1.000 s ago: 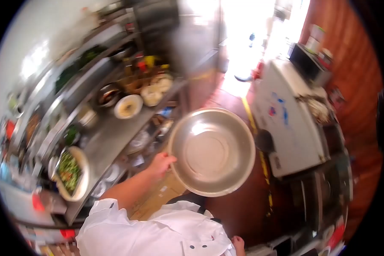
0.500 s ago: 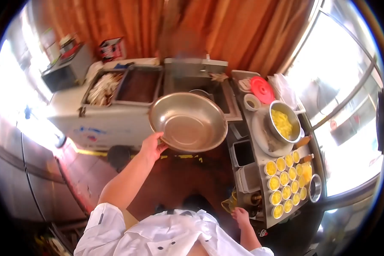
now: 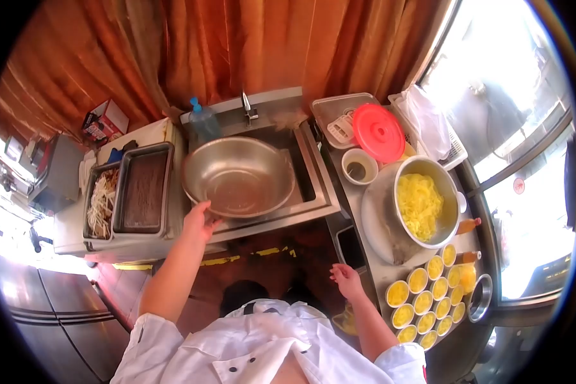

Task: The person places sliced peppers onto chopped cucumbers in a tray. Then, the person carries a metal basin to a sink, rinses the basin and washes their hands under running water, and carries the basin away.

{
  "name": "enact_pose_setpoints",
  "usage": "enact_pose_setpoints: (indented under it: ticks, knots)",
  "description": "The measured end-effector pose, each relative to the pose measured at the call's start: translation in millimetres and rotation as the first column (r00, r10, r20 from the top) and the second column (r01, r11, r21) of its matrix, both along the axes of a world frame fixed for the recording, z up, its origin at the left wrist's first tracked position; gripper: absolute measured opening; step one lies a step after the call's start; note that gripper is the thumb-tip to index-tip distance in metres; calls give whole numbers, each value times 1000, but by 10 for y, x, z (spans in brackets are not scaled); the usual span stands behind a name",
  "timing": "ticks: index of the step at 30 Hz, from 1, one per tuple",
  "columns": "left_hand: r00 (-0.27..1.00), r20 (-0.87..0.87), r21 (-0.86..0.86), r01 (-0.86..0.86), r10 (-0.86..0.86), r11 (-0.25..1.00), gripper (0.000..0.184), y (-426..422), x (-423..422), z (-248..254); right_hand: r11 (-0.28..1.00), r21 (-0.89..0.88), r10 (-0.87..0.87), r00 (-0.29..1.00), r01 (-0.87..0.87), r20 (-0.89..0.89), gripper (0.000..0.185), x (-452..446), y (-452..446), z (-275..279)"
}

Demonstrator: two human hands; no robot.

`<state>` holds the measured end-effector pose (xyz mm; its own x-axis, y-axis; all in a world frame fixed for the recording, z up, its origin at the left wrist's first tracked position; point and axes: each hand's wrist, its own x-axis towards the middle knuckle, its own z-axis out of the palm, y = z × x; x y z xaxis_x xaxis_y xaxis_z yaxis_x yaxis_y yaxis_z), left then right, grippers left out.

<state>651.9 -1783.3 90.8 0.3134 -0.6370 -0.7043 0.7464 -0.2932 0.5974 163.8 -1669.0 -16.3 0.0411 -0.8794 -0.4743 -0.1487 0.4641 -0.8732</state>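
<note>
A wide steel bowl (image 3: 237,173) is held up over the sink (image 3: 301,163) at its near rim. My left hand (image 3: 200,223) grips that rim, thumb on top. The bowl looks bare inside. My right hand (image 3: 345,280) hangs lower, left of the side counter, with fingers loosely bent and nothing visible in them. To its right, several small cups of yellow food (image 3: 422,301) stand in rows. Behind them a steel pot (image 3: 453,221) holds yellow pieces (image 3: 420,206).
A tap (image 3: 248,107) and a blue pump bottle (image 3: 203,120) stand behind the bowl. Two trays (image 3: 168,192) lie on the left counter. On the right are a red lid (image 3: 379,132), a white tub (image 3: 359,166) and a steel ring-shaped container (image 3: 480,298).
My view has shifted towards the sink. The bowl has moved with my left hand to over the sink. My right hand has risen and come forward beside the counter.
</note>
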Motion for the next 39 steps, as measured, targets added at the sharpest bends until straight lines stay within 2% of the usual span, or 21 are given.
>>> enact_pose_setpoints:
  ticks: [3, 6, 7, 10, 12, 15, 19, 22, 25, 26, 27, 28, 29, 31, 33, 36, 38, 39]
  knots:
    - [999, 3, 28, 38, -38, 999, 35, -50, 52, 99, 998, 34, -45, 999, 45, -12, 28, 102, -304, -74]
    - [989, -34, 8, 145, -145, 989, 33, -118, 117, -11, 990, 82, -109, 994, 110, -18, 29, 314, -328, 53]
    - [981, -118, 1, 153, -152, 988, 32, -150, 113, -53, 981, 112, -163, 987, 160, 16, 30, 411, -273, 146]
    - [949, -168, 2, 272, -268, 962, 35, -220, 47, -159, 937, 184, -320, 941, 297, 109, 36, 767, -156, 556]
    - [919, -214, -4, 339, -332, 941, 37, -322, -79, -146, 913, 258, -365, 915, 316, 169, 46, 1056, -132, 907]
    - [871, -236, -17, 441, -432, 898, 36, -407, -314, -172, 864, 267, -499, 794, 426, 346, 50, 1363, -116, 1218]
    - [761, -308, -153, 553, -571, 819, 35, -505, -564, -121, 813, 255, -582, 707, 524, 402, 52, 1469, 103, 1373]
    - [731, -257, -193, 603, -632, 775, 29, -481, -654, -65, 776, 232, -630, 701, 587, 334, 50, 1462, 453, 1348]
    - [688, -229, -285, 629, -689, 723, 22, -390, -716, -72, 687, 264, -723, 671, 677, 163, 48, 1310, 1052, 1057]
    - [680, -219, -318, 628, -700, 710, 25, -336, -724, -149, 632, 292, -767, 633, 718, 103, 47, 1247, 1330, 908]
    - [669, -246, -364, 607, -701, 706, 30, -274, -807, 62, 586, 319, -797, 600, 745, 63, 45, 1148, 1697, 637]
    - [624, -235, -385, 644, -745, 661, 33, -227, -821, -1, 522, 344, -827, 562, 781, -22, 44, 1080, 2059, 509]
    - [622, -213, -395, 650, -753, 649, 34, -105, -913, 161, 447, 370, -852, 514, 814, -101, 43, 1027, 2461, 374]
    - [558, -107, -483, 694, -823, 534, 41, 170, -1118, 431, 219, 364, -912, 322, 905, -253, 37, 940, 3476, -152]
    - [482, -49, -538, 725, -875, 430, 49, 427, -1339, 504, 107, 465, -776, 366, 879, -514, 37, 955, 4477, -446]
    - [339, 79, -593, 772, -937, 229, 60, 994, -1914, 724, 86, 440, -683, 375, 894, -627, 39, 1266, 5831, -1019]
    - [237, 180, -626, 776, -955, 74, 61, 1721, -2431, 1124, 131, 457, -710, 405, 880, -576, 40, 1435, 6454, -1209]
    - [160, 187, -642, 767, -969, 3, 56, 2051, -2757, 1169, 161, 463, -716, 426, 871, -552, 41, 1478, 6750, -1296]
